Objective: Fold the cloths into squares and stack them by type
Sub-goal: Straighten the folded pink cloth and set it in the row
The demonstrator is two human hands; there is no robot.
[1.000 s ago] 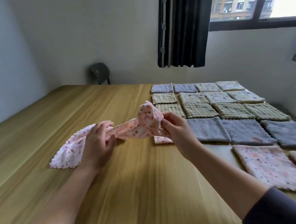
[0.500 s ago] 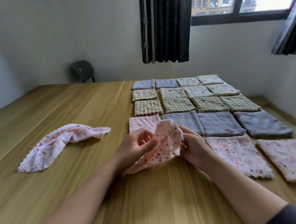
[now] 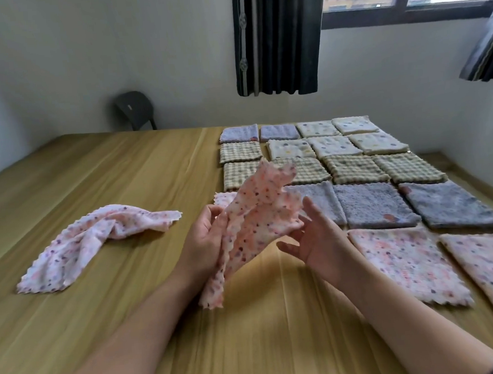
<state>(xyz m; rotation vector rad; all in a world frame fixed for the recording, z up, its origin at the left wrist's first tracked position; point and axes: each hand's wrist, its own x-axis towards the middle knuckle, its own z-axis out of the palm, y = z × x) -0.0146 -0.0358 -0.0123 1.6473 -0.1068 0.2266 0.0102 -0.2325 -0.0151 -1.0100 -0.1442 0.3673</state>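
Observation:
A pink flower-print cloth [image 3: 259, 218] hangs crumpled above the wooden table [image 3: 128, 177], its top corner sticking up and one corner dangling low. My left hand [image 3: 205, 242] grips its left side, fingers curled round the edge. My right hand [image 3: 316, 240] is beside its right edge with fingers spread and relaxed, just touching the fabric. A second pink cloth [image 3: 97, 238] lies unfolded and rumpled on the table to the left. Folded pink squares [image 3: 405, 263] lie to the right, and one more [image 3: 224, 198] is partly hidden behind the held cloth.
A grid of folded squares covers the table's right half: grey ones [image 3: 375, 207], checked ones [image 3: 352, 167], cream dotted ones [image 3: 333, 145] and lilac ones [image 3: 238, 134]. A dark chair [image 3: 135, 110] stands behind the table's far edge. A wall runs close along the right.
The held cloth has come up and spread taller between my hands. My right hand has loosened from gripping it to an open, spread pose. The rumpled cloth at left stays put.

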